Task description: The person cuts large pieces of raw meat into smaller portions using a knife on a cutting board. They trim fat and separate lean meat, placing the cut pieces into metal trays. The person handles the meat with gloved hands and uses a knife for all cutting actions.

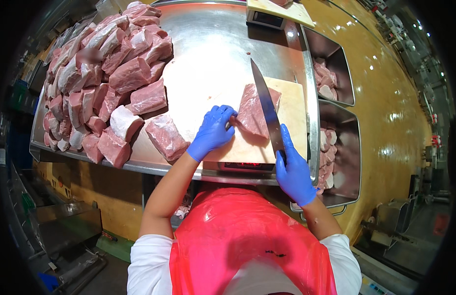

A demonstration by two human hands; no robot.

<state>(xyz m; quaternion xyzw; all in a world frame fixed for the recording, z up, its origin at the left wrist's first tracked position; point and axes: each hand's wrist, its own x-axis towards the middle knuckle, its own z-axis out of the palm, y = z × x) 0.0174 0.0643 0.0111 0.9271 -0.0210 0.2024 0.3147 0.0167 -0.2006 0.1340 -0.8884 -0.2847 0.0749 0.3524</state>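
A boneless slab of pale pink meat [254,110] lies on the white cutting board [290,105] in front of me. My left hand [214,129], in a blue glove, is curled at the slab's left edge, with thumb and fingers pinching the meat there. A long knife [265,98] is gripped by its dark handle in my right hand [295,177], also gloved in blue. My right index finger stretches along the back of the blade. The blade points away from me, over the slab's right part; whether it touches the meat, I cannot tell.
A tall heap of meat pieces [110,73] covers the left of the steel table [203,29], with one loose piece [166,137] nearer my left forearm. A scale display [242,166] glows below the board. Two steel tubs [350,157] with meat stand right. Another scale [265,18] sits far.
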